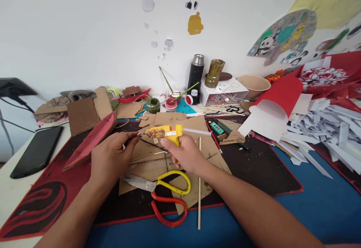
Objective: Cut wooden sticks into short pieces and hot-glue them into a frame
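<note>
My right hand (184,152) is wrapped round the handle of a yellow glue gun (162,131), whose nozzle points left. A clear glue stick (197,131) juts from its back end. Close to the nozzle tip, my left hand (113,152) pinches a small dark piece, too hidden to make out. Below both hands, scissors (175,182) with one yellow and one red handle lie open on cardboard (210,157). Right of them lies a thin wooden stick (199,203).
A red boat-shaped cardboard piece (93,140) and a black phone (38,151) lie left. Paint jars (153,105), a black thermos (196,73) and a white box (222,93) stand behind. White paper strips (327,124) are heaped right.
</note>
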`<state>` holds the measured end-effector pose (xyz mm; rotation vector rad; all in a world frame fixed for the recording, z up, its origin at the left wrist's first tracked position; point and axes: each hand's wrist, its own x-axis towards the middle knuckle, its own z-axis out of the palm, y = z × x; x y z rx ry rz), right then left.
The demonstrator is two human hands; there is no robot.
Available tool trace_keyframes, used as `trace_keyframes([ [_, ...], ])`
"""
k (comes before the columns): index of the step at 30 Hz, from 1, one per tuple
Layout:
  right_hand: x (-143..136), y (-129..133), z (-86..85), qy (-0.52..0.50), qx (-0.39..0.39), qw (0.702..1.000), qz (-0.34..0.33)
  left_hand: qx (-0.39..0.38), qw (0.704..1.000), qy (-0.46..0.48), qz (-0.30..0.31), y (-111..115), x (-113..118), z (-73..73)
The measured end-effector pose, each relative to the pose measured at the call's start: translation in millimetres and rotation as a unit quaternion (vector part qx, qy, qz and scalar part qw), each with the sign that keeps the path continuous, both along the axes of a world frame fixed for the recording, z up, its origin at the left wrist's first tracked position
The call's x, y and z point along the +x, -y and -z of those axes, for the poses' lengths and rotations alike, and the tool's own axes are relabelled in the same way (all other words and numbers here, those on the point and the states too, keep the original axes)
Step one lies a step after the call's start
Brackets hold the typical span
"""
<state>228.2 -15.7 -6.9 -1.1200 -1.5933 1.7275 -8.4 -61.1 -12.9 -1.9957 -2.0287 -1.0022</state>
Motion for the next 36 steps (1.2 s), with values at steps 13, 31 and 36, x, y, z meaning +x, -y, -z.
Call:
trace_keyframes([
  [13,0.0,0.5,-3.8,-0.001,0.014,1.000,0.006,0.000,1.000,-0.015,-0.010,0.0,-1.0,-0.7],
  [31,0.6,2.4,-3.4,0.001,0.024,1.000,0.005,0.008,0.999,-0.036,0.003,0.7,0.3,-3.3],
  [36,1.0,3.0,-4.6,0.012,0.018,1.000,0.006,0.001,0.999,-0.035,-0.003,0.9,0.4,-3.7],
])
